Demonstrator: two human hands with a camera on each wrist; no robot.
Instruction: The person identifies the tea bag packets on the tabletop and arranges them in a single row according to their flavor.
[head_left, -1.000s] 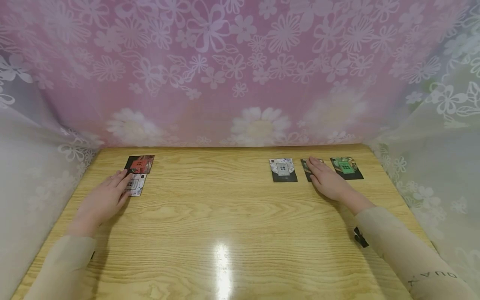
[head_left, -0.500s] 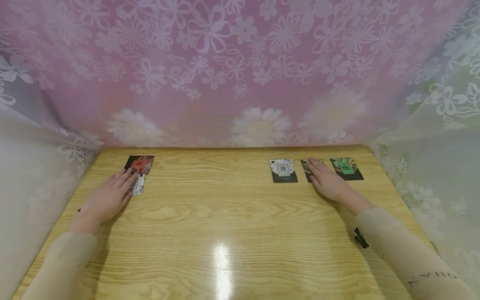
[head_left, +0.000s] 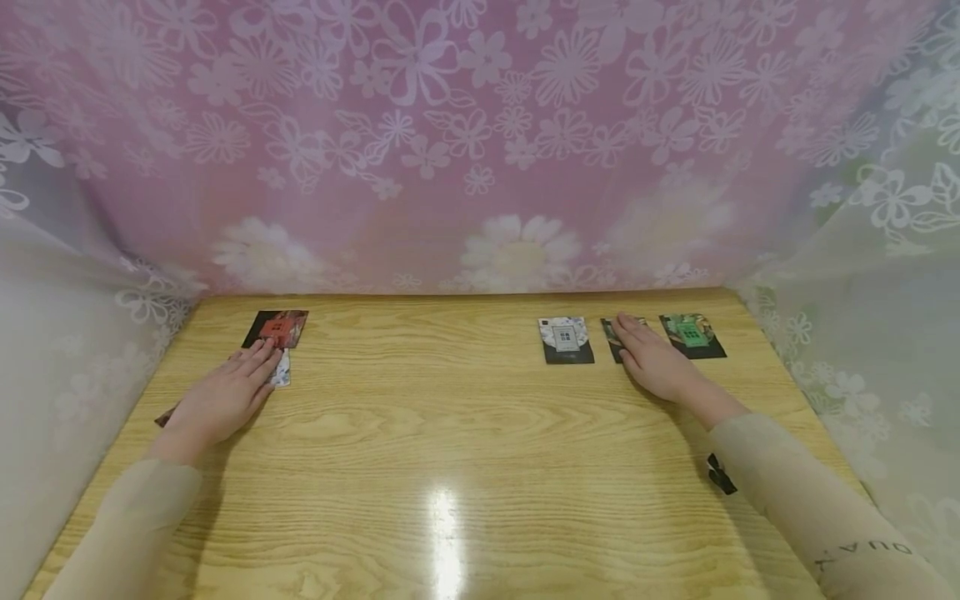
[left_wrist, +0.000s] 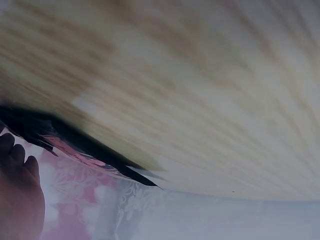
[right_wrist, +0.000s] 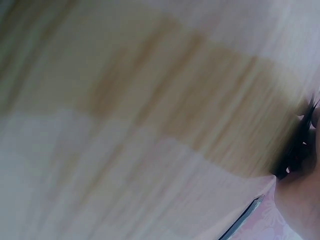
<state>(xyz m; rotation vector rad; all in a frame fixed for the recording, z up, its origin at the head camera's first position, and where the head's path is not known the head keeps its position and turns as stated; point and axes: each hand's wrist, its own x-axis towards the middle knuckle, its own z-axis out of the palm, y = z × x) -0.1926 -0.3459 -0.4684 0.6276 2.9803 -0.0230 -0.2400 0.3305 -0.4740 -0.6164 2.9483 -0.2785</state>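
Observation:
My left hand [head_left: 221, 400] lies with straight fingers over a small white-and-blue printed packet [head_left: 282, 369], covering most of it. Just beyond the fingertips is a red-and-black packet [head_left: 288, 327]. A dark reddish corner of another packet [head_left: 162, 417] pokes out beside the left wrist. On the right, my right hand [head_left: 654, 362] rests with extended fingers on a dark packet [head_left: 610, 338], hiding most of it. A white-and-black packet [head_left: 566, 342] lies to its left, a green-and-black packet [head_left: 694, 337] to its right. The left wrist view shows a glossy packet [left_wrist: 85, 150] in front of the fingers.
The packets lie on a wood-grain table [head_left: 420, 433], near its back edge. A pink floral curtain [head_left: 480, 150] hangs right behind it, with pale floral sheets at both sides. A small black object [head_left: 722, 477] shows beside the right sleeve.
My left hand has slid slightly to the right, covering more of the white-and-blue packet. The dark reddish corner by the left wrist has come into sight. My right hand has stayed in place.

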